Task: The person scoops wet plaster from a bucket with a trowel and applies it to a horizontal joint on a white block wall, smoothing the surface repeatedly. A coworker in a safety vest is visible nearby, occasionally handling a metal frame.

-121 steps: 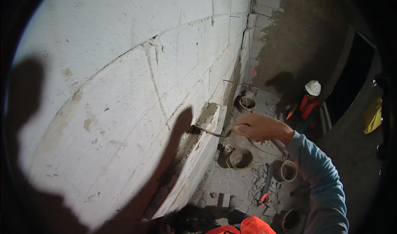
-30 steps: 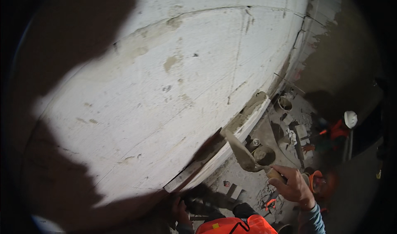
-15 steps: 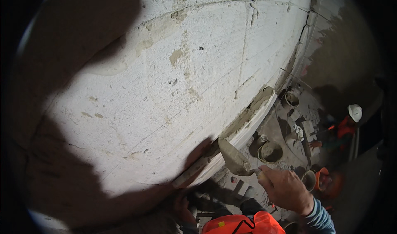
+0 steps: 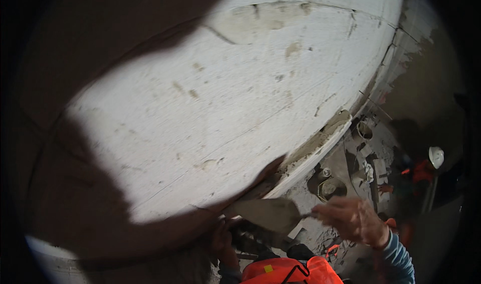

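Observation:
My right hand (image 4: 353, 221) is closed round the handle of a trowel (image 4: 270, 215). The trowel's broad, mortar-smeared blade points left, in front of the near part of a long pale board (image 4: 295, 178). Grey wet mortar (image 4: 320, 141) lies along the top of this board, between it and the white wall (image 4: 200, 133). In deep shadow at the lower middle, my left hand (image 4: 224, 239) is at the near end of the board, its fingers bent around that end. Shadow hides part of its grip.
Below to the right, a bucket (image 4: 331, 187) and another bucket (image 4: 364, 130) stand on the littered floor (image 4: 345, 163). Farther right is a co-worker in a white helmet (image 4: 436, 157), one hand (image 4: 385, 188) reaching out. Wet plaster (image 4: 426, 88) covers part of the far right wall.
My right hand has swung the trowel down and left from the mortar on the board toward its near end. The view has shifted, so the wall and board appear farther right.

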A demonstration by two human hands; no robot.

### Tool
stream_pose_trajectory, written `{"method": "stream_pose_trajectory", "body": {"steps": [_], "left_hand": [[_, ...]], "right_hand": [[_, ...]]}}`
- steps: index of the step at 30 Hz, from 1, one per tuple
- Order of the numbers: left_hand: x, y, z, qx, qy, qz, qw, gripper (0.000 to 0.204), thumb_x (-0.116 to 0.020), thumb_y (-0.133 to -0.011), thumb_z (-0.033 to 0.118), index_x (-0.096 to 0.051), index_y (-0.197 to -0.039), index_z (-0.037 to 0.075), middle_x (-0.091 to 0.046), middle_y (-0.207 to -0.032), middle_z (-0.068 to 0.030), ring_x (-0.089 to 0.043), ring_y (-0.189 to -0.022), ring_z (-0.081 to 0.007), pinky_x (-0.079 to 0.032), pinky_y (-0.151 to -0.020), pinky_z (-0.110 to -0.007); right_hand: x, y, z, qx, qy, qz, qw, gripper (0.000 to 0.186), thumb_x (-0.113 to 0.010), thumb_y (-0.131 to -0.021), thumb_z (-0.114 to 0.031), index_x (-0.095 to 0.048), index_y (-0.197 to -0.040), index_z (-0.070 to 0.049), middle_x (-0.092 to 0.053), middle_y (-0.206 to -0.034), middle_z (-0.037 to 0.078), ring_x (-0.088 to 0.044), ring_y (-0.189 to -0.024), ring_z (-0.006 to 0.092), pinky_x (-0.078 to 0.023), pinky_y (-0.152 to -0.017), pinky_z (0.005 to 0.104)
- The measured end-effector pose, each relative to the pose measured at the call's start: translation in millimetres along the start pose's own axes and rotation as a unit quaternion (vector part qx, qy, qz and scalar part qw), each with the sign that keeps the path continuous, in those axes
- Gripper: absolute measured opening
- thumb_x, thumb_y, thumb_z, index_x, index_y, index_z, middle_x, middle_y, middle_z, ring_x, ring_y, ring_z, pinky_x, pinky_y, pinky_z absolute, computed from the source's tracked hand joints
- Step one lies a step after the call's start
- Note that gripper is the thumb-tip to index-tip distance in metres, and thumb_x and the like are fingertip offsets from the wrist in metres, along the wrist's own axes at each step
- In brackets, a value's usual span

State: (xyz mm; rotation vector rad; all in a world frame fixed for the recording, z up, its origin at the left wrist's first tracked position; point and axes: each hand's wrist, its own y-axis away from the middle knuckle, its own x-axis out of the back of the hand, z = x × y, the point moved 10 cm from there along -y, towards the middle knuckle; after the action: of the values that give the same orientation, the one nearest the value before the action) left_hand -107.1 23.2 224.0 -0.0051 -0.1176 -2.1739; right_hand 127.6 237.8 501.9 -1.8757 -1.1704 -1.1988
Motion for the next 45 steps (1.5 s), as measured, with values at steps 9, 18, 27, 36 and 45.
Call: {"method": "stream_pose_trajectory", "body": {"steps": [9,18,27,36,45], "left_hand": [[-2.8,13.8,-10.7,0.037,0.094,-0.028,0.994,0.055,-0.067,-0.112,0.012,-0.054,-0.164,-0.001,-0.056,-0.167,-0.0157,-0.053,-0.154,-0.0275,-0.045,-0.125,-0.037],[-28.1,25.2,-6.9,0.063,0.085,-0.022,0.994,0.072,-0.070,-0.109,0.003,-0.038,-0.173,-0.001,-0.042,-0.178,-0.0162,-0.039,-0.164,-0.0298,-0.035,-0.132,-0.042],[-31.5,30.1,7.7,0.116,0.102,-0.003,0.988,0.068,-0.070,-0.111,0.009,-0.041,-0.172,-0.001,-0.043,-0.177,-0.0170,-0.041,-0.163,-0.0317,-0.038,-0.129,-0.043],[-39.2,30.0,4.0,0.040,0.079,-0.004,0.996,0.064,-0.067,-0.113,0.018,-0.043,-0.171,0.000,-0.046,-0.175,-0.0170,-0.045,-0.161,-0.0315,-0.041,-0.126,-0.044],[-49.0,39.1,30.0,0.003,0.064,0.034,0.997,0.063,-0.065,-0.112,0.015,-0.045,-0.168,-0.004,-0.055,-0.167,-0.0181,-0.052,-0.155,-0.0308,-0.044,-0.122,-0.040]], "right_hand": [[-21.0,-42.1,68.5,0.080,0.104,0.055,0.990,0.030,-0.079,-0.098,-0.028,-0.078,-0.127,-0.023,-0.073,-0.102,0.002,-0.072,-0.093,0.0257,-0.053,-0.089,0.0456],[58.2,-38.3,24.6,0.088,0.106,0.020,0.990,0.033,-0.075,-0.093,-0.015,-0.077,-0.126,-0.018,-0.068,-0.084,0.003,-0.070,-0.072,0.0258,-0.052,-0.065,0.0452],[12.6,-34.8,60.9,0.078,0.180,0.023,0.980,0.026,-0.077,-0.100,-0.020,-0.077,-0.126,-0.020,-0.067,-0.088,0.004,-0.071,-0.077,0.0261,-0.055,-0.073,0.0460],[88.9,47.5,141.3,-0.042,0.121,0.143,0.981,0.020,-0.078,-0.101,-0.025,-0.083,-0.117,-0.013,-0.067,-0.078,0.004,-0.068,-0.067,0.0267,-0.053,-0.060,0.0426],[18.5,-40.7,115.9,0.110,0.009,0.050,0.993,0.028,-0.077,-0.103,-0.035,-0.082,-0.128,-0.022,-0.069,-0.084,0.001,-0.070,-0.074,0.0196,-0.055,-0.065,0.0403]]}}
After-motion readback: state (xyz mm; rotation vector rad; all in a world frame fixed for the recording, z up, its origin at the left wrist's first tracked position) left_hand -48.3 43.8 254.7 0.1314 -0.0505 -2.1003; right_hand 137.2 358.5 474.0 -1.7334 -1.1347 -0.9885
